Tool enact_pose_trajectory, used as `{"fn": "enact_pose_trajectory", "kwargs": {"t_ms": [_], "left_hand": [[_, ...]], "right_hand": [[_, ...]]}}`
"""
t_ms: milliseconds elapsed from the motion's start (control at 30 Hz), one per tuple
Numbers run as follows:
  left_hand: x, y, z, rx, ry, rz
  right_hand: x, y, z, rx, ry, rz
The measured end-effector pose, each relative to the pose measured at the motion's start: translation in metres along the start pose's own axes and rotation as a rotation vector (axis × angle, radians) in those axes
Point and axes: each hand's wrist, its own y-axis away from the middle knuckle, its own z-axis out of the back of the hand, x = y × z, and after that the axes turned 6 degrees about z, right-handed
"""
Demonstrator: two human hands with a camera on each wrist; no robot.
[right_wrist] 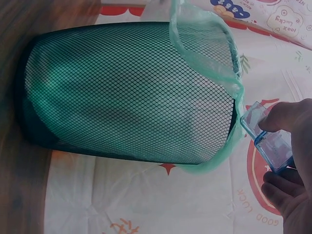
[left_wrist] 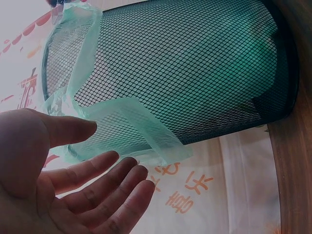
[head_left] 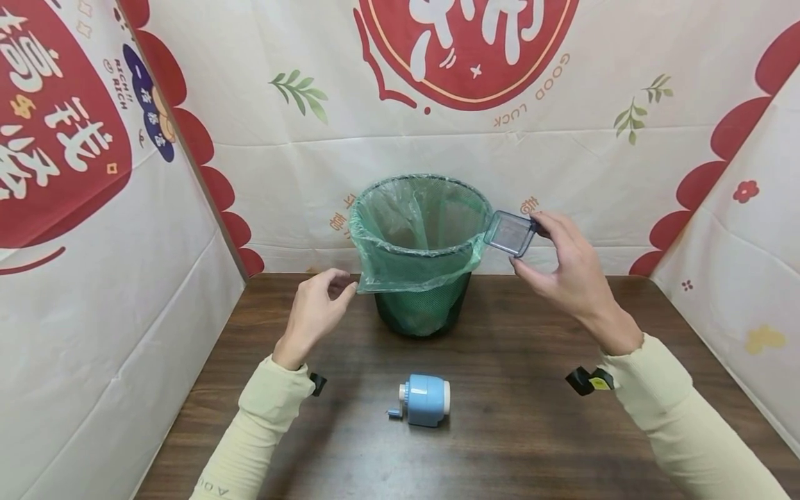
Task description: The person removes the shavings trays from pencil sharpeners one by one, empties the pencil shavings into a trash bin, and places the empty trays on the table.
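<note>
In the head view, a black mesh trash can (head_left: pixel 420 321) stands at the back of the table, lined with a green plastic bag (head_left: pixel 406 274) folded over its rim. My right hand (head_left: pixel 571 278) grips a small clear bluish plastic box (head_left: pixel 511 234) between thumb and fingers, at the right side of the rim. The right wrist view shows this box (right_wrist: pixel 273 144) tilted beside the bag's edge. My left hand (head_left: pixel 317 309) is at the bag's lower left corner, thumb and fingers apart and loosely bent in the left wrist view. A blue hand-crank pencil sharpener (head_left: pixel 427 401) sits nearer on the table.
The brown wooden table (head_left: pixel 500 430) has printed cloth walls behind it (head_left: pixel 250 173) and at both sides. The sharpener's crank (head_left: pixel 395 412) points left. The can stands close to the back cloth.
</note>
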Motion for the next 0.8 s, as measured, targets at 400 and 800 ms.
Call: {"fn": "enact_pose_trajectory", "kwargs": {"t_ms": [400,800], "left_hand": [[0.007,0.008,-0.002,0.006,-0.014,-0.003],[0.011,0.012,-0.006,0.018,-0.040,0.009]], "right_hand": [[-0.004,0.030,0.001,0.037,0.014,-0.068],[-0.005,0.060,-0.007,0.078,-0.022,-0.105]]}}
